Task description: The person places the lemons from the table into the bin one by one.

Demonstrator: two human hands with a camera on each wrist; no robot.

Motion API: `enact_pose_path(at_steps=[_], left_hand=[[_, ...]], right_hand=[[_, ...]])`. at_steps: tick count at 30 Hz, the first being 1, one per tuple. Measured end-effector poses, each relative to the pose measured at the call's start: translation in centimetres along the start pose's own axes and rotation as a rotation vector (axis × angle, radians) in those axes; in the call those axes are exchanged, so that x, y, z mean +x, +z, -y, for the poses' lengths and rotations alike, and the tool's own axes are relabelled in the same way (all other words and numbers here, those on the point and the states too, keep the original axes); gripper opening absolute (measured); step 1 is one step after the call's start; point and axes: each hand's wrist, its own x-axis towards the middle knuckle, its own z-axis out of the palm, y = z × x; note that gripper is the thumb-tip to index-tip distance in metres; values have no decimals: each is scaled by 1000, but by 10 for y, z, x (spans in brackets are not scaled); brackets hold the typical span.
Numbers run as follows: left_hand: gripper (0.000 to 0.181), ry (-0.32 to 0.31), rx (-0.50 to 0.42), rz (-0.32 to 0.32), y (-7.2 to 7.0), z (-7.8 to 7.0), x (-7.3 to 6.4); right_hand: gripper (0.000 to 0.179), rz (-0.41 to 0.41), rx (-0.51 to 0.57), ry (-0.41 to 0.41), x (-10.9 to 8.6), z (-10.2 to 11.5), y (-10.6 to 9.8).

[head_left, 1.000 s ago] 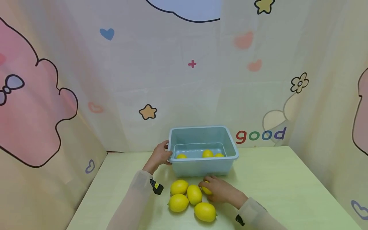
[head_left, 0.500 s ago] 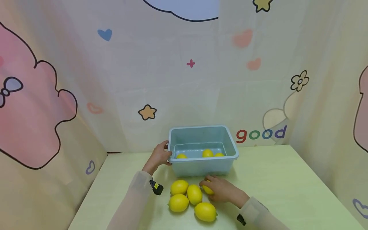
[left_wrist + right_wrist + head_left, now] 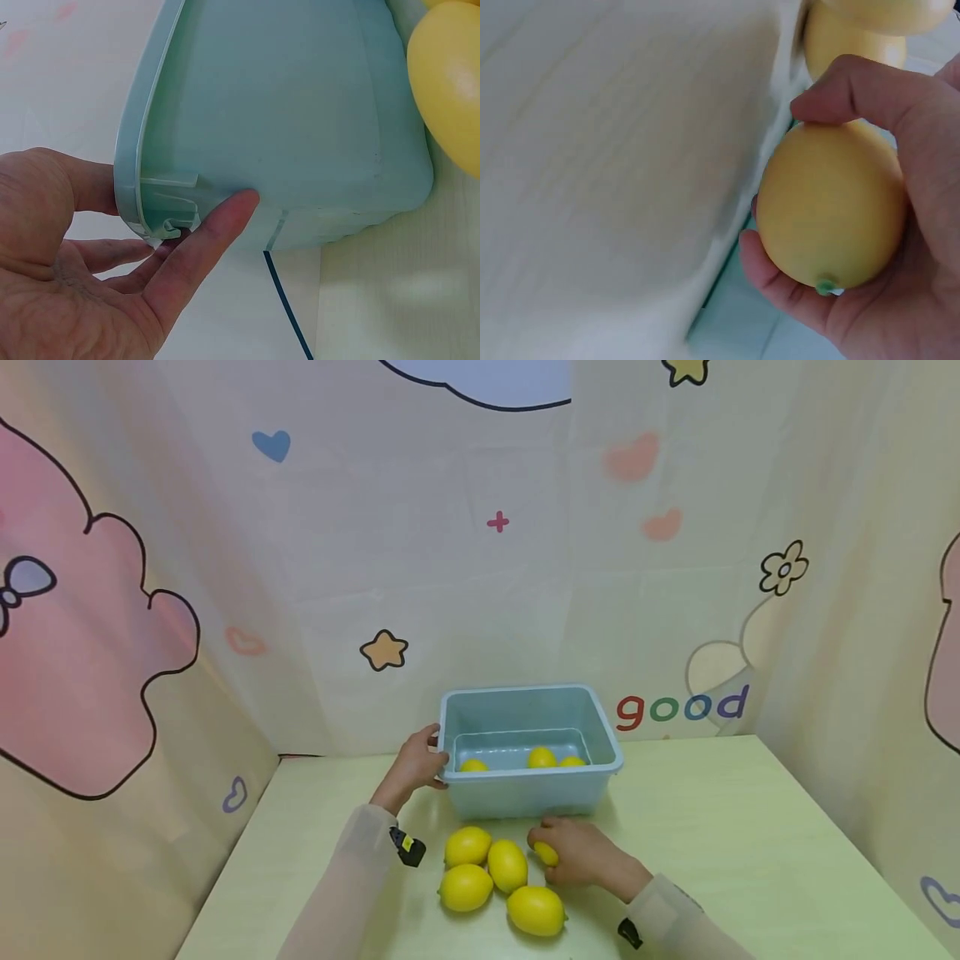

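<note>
My left hand (image 3: 412, 768) grips the left rim of a light blue plastic bin (image 3: 528, 795). In the left wrist view the thumb lies over the rim and fingers reach under it against the bin wall (image 3: 285, 112). My right hand (image 3: 585, 853) holds a yellow lemon (image 3: 832, 206) with a green stem tip, just in front of the bin; fingers and thumb curl round it. Beside it on the table sit several more lemons, among them one upright lemon (image 3: 507, 866) and one near lemon (image 3: 536, 911). Inside the bin, 3 lemons show, including a middle lemon (image 3: 542, 757).
The pale green-yellow table (image 3: 712, 843) carries the bin towards its back edge. A patterned curtain (image 3: 337, 543) hangs close behind the bin and along both sides.
My right fingers have closed further round the lemon and the hand has shifted slightly right with it. The left hand and bin stay in place.
</note>
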Motion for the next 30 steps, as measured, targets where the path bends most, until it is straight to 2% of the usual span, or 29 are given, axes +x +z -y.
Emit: enact_pose_path(at_steps=[5,14,30], left_hand=[[59,6,5,-3,0,2,1],[56,10,-7,-3,1,4,2],[59,-14,-9,-7,1,3,2]], right_hand=[[28,-44,-19,17,1,1,-4],[26,-41,2,32,-1,9,-15],[27,-104,-40,-31,-4,28,-40]])
